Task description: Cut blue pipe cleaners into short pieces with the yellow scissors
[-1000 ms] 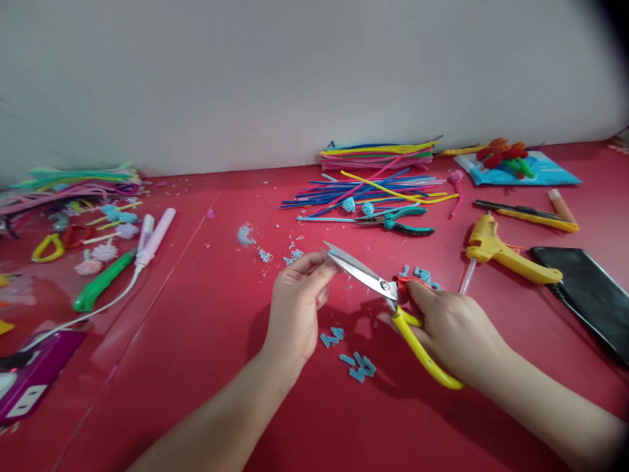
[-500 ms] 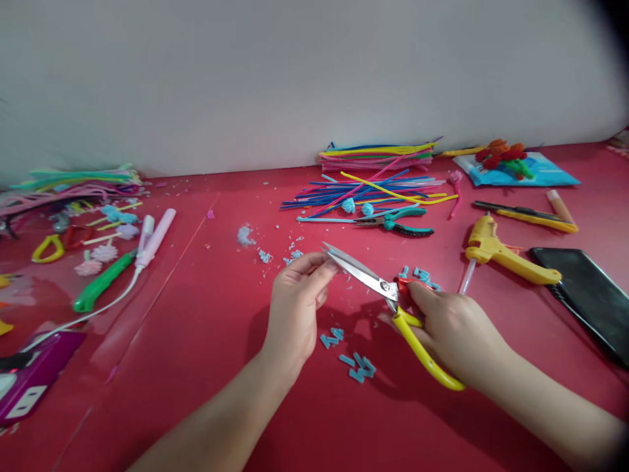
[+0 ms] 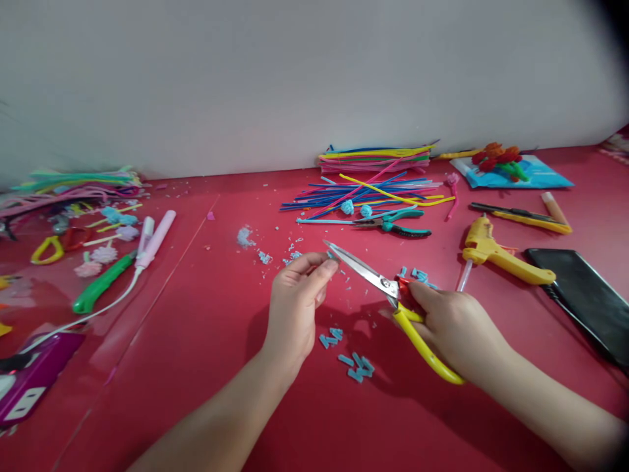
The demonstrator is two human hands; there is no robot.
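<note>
My left hand (image 3: 299,288) is closed in a pinch on a small blue pipe cleaner piece (image 3: 331,255), only its tip showing at the fingertips. In my right hand (image 3: 455,324) are scissors (image 3: 366,267) with a yellow and a red handle. Their blades point up and left, the tips just beside the pinched piece and nearly closed together. Below the hands lie short blue pipe cleaner pieces (image 3: 361,367), with more pieces (image 3: 420,275) beyond the right hand. Blue fluff clippings (image 3: 244,237) are scattered past the left hand.
Behind are loose pipe cleaners (image 3: 363,193), two blue pom-poms (image 3: 347,207) and pliers (image 3: 393,224). A yellow glue gun (image 3: 496,252), a cutter knife (image 3: 525,216) and a black phone (image 3: 584,295) lie right. At left are a green-handled tool (image 3: 101,285), a pink corded tool (image 3: 158,239) and a purple device (image 3: 44,373).
The scissor blades have shifted slightly, and the tip of the blue piece now shows above my left fingertips. The view has turned slightly; both hands keep their grips.
</note>
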